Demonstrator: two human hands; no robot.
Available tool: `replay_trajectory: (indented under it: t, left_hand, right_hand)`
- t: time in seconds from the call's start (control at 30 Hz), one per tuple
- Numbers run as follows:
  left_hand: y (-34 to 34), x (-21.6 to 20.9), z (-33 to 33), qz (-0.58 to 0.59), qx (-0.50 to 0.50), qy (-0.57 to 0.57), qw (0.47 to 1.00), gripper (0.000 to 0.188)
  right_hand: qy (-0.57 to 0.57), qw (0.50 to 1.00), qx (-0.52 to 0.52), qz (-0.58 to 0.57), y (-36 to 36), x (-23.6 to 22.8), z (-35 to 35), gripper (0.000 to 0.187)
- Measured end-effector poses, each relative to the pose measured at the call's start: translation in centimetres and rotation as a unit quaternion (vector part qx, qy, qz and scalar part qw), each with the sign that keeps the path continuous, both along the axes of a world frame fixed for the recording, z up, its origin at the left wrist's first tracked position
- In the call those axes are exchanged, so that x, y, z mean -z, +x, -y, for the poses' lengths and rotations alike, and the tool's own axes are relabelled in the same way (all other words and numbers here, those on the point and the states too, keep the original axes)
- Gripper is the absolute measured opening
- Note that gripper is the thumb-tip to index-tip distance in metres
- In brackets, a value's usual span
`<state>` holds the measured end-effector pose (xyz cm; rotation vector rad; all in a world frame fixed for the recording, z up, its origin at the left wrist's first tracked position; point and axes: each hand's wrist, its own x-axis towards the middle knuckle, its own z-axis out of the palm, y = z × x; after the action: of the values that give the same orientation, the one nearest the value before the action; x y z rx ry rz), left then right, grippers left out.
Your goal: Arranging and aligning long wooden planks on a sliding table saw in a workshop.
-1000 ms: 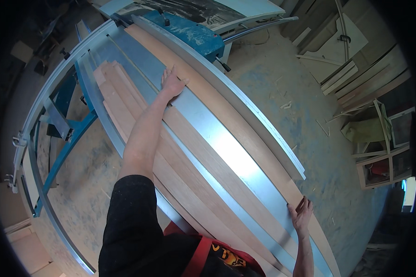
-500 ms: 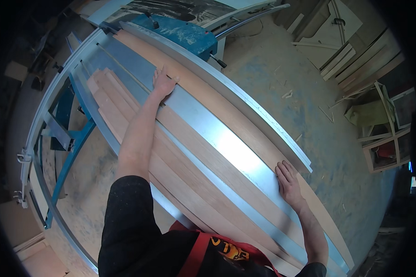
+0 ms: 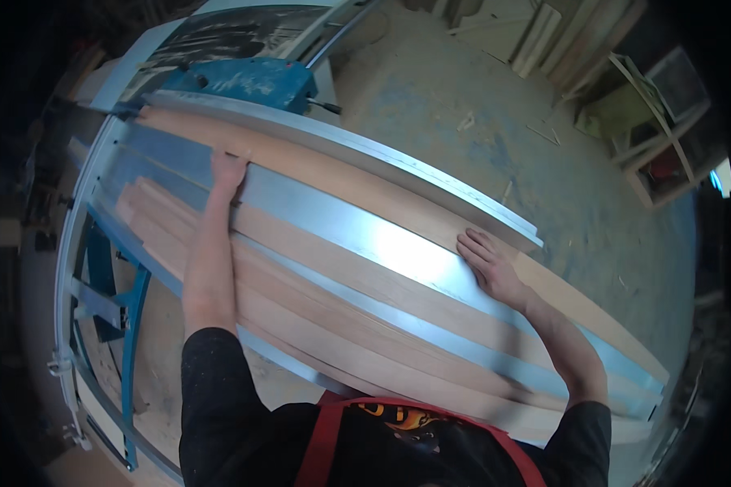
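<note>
Across the middle of the frame the long board (image 3: 365, 191) lay flat on the metal saw table (image 3: 317, 215) against the fence (image 3: 430, 174), apparently only partly fed, both hands pressing it open-fingered, left hand (image 3: 227, 172) upper left, right hand (image 3: 487, 261) centre-right, beside several stacked boards (image 3: 300, 316).

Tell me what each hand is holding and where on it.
Neither grips anything. Left hand and right hand both press flat on the near edge of the long pale wooden board against the metal fence.
</note>
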<state>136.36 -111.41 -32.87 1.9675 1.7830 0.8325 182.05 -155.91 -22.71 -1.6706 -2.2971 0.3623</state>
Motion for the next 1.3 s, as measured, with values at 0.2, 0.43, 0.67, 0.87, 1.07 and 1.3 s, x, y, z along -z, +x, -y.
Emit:
replay_trajectory:
  t: [0.2, 0.43, 0.67, 0.87, 1.07, 1.3]
  left_hand:
    - [5.2, -2.4, 4.1, 0.127, -0.022, -0.120, 0.984, 0.090]
    - [16.4, -0.6, 14.6, 0.111, 0.006, -0.151, 0.982, 0.087]
    - [13.4, 2.2, 11.3, 0.230, -0.022, -0.172, 0.958, 0.067]
    - [9.0, 1.5, 9.0, 0.204, -0.049, -0.163, 0.964, 0.068]
    - [-1.9, -1.8, 10.4, 0.236, -0.067, -0.096, 0.965, 0.046]
    - [7.7, -4.5, 12.7, 0.043, -0.086, -0.074, 0.993, 0.087]
  right_hand:
    - [0.029, 0.999, -0.007, -0.024, 0.7, 2.7, -2.2, 0.057]
    - [0.054, 0.997, 0.007, -0.060, 0.7, 5.9, -4.3, 0.047]
    - [0.120, 0.990, -0.021, -0.071, -2.8, 9.2, -8.9, 0.038]
    - [0.125, 0.987, -0.054, -0.083, -4.4, 8.6, -10.3, 0.034]
    - [0.101, 0.983, -0.121, -0.097, -1.0, 6.7, -4.7, 0.050]
    - [0.050, 0.997, -0.028, -0.058, 0.6, -2.0, 3.4, 0.049]
